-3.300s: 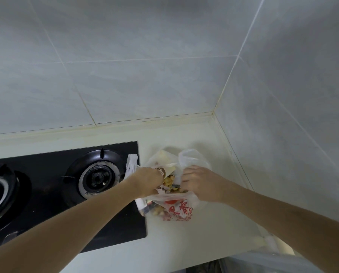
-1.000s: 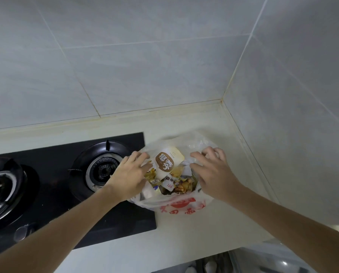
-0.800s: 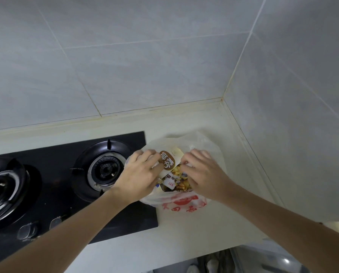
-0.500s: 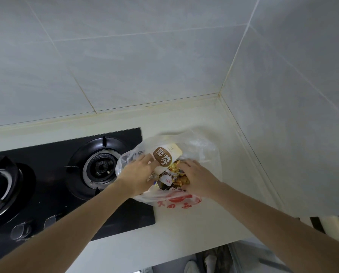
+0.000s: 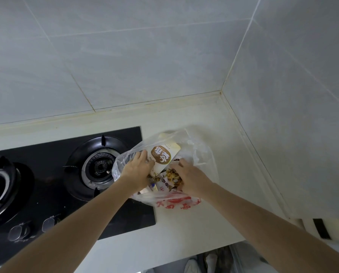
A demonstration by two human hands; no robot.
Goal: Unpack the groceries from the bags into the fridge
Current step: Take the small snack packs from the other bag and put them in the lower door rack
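A thin clear plastic bag (image 5: pixel 202 152) with red print stands on the pale countertop (image 5: pixel 184 229) beside the stove. A cream packet with a brown round label (image 5: pixel 162 157) sticks up out of the bag's mouth, above several small snack packs (image 5: pixel 171 177). My left hand (image 5: pixel 138 171) reaches into the bag at the left and grips the cream packet's lower edge. My right hand (image 5: pixel 190 179) is inside the bag on the right, its fingers curled down among the snack packs; what they hold is hidden.
A black gas hob (image 5: pixel 52 184) with two burners lies left of the bag, its corner under the bag's edge. Grey tiled walls meet in a corner behind. A striped object (image 5: pixel 322 227) shows at the right edge.
The bag's mouth has been spread wider since the earliest frame. Both hands have gone deeper into it, and the cream packet now stands higher out of the bag.
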